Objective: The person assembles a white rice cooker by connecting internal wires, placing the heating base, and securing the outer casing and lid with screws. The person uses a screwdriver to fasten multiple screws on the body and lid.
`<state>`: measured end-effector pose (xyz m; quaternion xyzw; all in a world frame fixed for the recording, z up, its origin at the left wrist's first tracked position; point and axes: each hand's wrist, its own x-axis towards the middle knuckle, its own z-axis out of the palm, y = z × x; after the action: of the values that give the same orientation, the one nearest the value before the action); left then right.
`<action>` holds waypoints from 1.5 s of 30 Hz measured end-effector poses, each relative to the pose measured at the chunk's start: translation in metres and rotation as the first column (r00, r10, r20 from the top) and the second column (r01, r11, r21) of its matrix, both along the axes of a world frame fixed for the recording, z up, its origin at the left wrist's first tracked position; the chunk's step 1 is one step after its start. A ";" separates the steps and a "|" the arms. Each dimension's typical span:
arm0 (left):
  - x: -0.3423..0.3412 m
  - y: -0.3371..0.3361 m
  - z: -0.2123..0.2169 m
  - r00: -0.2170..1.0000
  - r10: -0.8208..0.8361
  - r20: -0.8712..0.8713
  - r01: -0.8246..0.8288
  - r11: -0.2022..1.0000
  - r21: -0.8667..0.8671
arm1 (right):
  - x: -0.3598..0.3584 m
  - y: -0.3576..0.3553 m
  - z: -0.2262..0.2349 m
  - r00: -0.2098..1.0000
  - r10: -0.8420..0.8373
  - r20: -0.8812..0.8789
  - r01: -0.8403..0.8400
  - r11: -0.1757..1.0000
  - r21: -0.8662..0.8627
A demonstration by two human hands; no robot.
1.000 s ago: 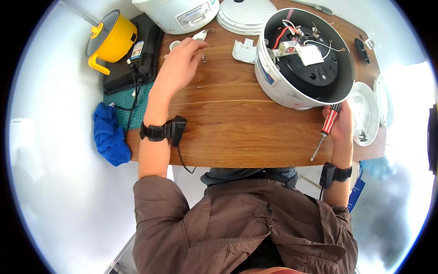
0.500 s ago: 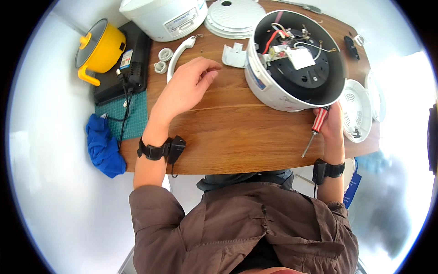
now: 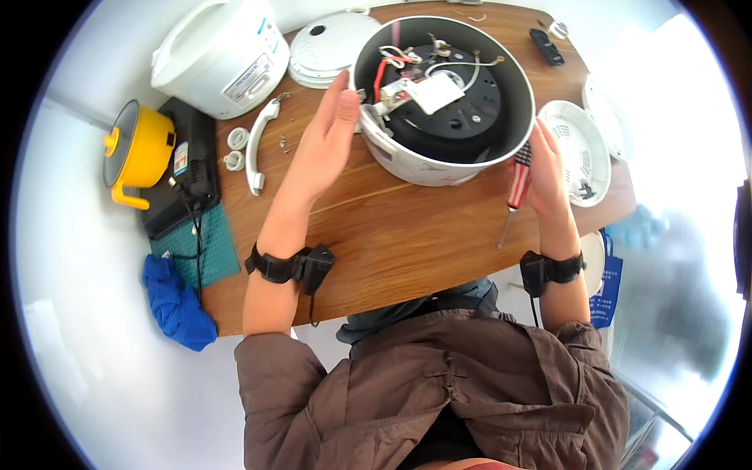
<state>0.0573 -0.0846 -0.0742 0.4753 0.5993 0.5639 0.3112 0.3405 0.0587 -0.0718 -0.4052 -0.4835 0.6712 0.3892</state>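
An upturned rice cooker shell [image 3: 427, 168] stands on the table, its black underside and wiring showing inside the rim. A white block [image 3: 439, 93], a red wire [image 3: 380, 81] and white wires sit in it. My left hand [image 3: 329, 141] lies along the shell's left side, fingers stretched out and thumb up. At the right side my right hand [image 3: 550, 168] is closed around a screwdriver [image 3: 518, 184] with a red-and-white striped handle, its shaft pointing toward me. The fingers of that hand rest by the shell's wall and are partly hidden.
A white cooker [image 3: 227, 66], a yellow pot [image 3: 143, 149] and a white round lid [image 3: 329, 48] stand at the left and back. A curved white handle [image 3: 254, 149] lies near two white rings. On the right are a vented white cover [image 3: 576, 153] and a black part [image 3: 546, 47].
My left hand has moved from above the table to the shell's left side, its fingers straightened. My right hand stays on the screwdriver beside the shell. The view has turned somewhat.
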 end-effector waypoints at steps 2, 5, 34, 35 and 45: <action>0.006 -0.003 0.008 0.996 -0.040 0.083 0.041 0.999 -0.015 | 0.006 0.005 -0.007 0.997 0.055 0.045 -0.051 0.995 -0.084; 0.012 -0.004 0.003 0.994 -0.072 0.084 0.070 0.997 0.033 | 0.008 0.013 -0.015 0.993 0.084 0.084 -0.068 0.982 -0.177; 0.027 -0.007 0.008 0.982 -0.012 0.187 -0.021 0.985 0.171 | -0.009 0.025 -0.042 0.780 -0.313 0.542 -0.285 0.593 0.753; 0.027 -0.007 0.008 0.983 -0.011 0.184 -0.021 0.985 0.170 | -0.009 0.026 -0.047 0.785 -0.311 0.535 -0.278 0.595 0.754; 0.024 -0.002 -0.007 0.985 0.051 0.167 -0.068 0.993 0.101 | 0.000 0.045 -0.066 0.743 -0.300 0.598 -0.394 0.526 0.754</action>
<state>0.0813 -0.0869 -0.0810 0.4250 0.5548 0.6413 0.3167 0.3409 0.1040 -0.1378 -0.3592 -0.8625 0.1671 0.3148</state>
